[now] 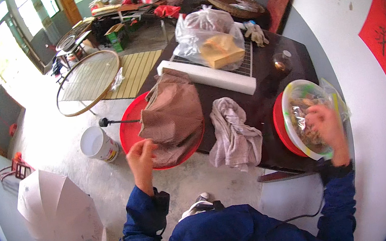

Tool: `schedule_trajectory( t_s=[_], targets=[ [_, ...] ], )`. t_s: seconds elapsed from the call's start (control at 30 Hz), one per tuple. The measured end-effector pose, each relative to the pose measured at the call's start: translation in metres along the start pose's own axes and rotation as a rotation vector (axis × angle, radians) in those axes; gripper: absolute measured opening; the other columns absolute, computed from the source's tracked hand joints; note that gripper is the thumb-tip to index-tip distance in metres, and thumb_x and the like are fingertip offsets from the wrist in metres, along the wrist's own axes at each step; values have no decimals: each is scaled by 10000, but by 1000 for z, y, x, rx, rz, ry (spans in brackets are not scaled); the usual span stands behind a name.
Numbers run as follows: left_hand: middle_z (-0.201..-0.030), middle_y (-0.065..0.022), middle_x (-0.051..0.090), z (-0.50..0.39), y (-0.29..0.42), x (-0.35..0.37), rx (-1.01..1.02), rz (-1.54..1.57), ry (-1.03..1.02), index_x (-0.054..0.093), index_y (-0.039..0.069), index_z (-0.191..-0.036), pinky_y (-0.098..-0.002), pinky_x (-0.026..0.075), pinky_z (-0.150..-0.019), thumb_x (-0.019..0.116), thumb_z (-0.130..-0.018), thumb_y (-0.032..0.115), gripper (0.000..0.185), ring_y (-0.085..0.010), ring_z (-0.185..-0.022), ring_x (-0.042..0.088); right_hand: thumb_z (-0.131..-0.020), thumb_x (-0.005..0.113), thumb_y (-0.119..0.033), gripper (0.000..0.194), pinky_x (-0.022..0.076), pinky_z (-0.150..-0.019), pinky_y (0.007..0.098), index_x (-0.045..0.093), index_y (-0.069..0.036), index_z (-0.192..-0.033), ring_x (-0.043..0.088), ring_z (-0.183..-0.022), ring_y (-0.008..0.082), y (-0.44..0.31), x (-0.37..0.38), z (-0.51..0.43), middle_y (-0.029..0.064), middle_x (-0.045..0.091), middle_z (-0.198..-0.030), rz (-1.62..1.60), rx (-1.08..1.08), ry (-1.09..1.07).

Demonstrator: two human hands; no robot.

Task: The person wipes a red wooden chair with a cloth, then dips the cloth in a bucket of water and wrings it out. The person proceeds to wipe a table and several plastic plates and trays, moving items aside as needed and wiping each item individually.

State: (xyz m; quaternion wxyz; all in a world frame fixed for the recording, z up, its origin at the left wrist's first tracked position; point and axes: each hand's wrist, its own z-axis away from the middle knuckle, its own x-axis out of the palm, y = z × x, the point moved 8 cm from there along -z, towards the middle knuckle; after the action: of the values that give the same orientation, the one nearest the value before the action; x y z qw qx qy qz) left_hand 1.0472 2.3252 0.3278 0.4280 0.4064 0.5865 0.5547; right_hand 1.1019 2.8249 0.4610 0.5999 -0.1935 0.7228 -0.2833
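My left hand (pixel 143 163) is raised beside the near edge of a round red tray (pixel 129 139), its fingers bent close together; whether it pinches anything is too small to tell. Brown cloth (pixel 173 112) covers much of the tray, and a dark rod with a knob (pixel 116 121) sticks out to the left. My right hand (pixel 325 128) is over a white basin (pixel 290 122), its curled fingers at a clear plastic bag (pixel 299 112) with brownish contents. That basin rests on a red one (pixel 281 127). Between the hands, a crumpled pale towel (pixel 233 133) hangs over the table's near edge.
On the dark table (pixel 268 81) are a white foam roll (pixel 209 78), a wire rack (pixel 249 65), plastic bags (pixel 211 34), gloves (pixel 256 33) and a jar (pixel 282 62). A white bucket (pixel 98 144) and an open umbrella (pixel 59 215) stand left. The wall (pixel 350 63) borders the table's right side.
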Motion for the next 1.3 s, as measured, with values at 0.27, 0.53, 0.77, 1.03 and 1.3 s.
schedule_trajectory(
  t_s=[0.27, 0.53, 0.77, 1.03, 1.3],
  targets=[
    [-1336, -153, 370, -54, 36, 45, 907, -1086, -349, 221, 101, -1376, -463, 224, -1034, 812, -490, 354, 1094, -284, -1206, 399, -732, 650, -285, 283, 473, -632, 372, 634, -75, -920, 618, -699, 290, -85, 225, -3, 139, 635, -734, -35, -241, -450],
    [-958, -103, 612, -106, -7, 111, 833, -1327, -730, 416, 82, -1249, -445, 360, -845, 802, -482, 337, 896, -277, -974, 550, -781, 614, -307, 291, 485, -540, 334, 637, -23, -843, 622, -594, 224, -65, 279, 2, 112, 643, -693, -140, -2, -559],
    [-865, -144, 603, -116, 70, 94, 855, -1230, -524, 611, 50, -838, -409, 430, -777, 678, -504, 215, 378, -313, -890, 565, -816, 597, -328, 341, 467, -444, 270, 618, 9, -863, 571, -508, 148, -60, 345, 33, 85, 599, -641, -421, 418, -702],
    [-1040, -203, 580, -108, 182, 93, 595, -671, -392, 504, -30, -1129, -347, 428, -869, 675, -533, 88, 631, -310, -1010, 557, -683, 743, -351, 850, 349, -954, 325, 288, 14, -1301, 436, -1140, 247, -134, 224, -22, 167, 448, -1227, -556, -249, 81],
    [-968, -130, 619, 10, 186, 261, 27, 314, -921, 551, -57, -1054, -287, 486, -758, 639, -748, 105, 357, -197, -829, 613, -619, 806, -192, 965, 287, -1018, 335, 183, 18, -1325, 371, -1194, 216, -145, 139, -23, 128, 388, -1285, -1212, -487, 65]
  ],
)
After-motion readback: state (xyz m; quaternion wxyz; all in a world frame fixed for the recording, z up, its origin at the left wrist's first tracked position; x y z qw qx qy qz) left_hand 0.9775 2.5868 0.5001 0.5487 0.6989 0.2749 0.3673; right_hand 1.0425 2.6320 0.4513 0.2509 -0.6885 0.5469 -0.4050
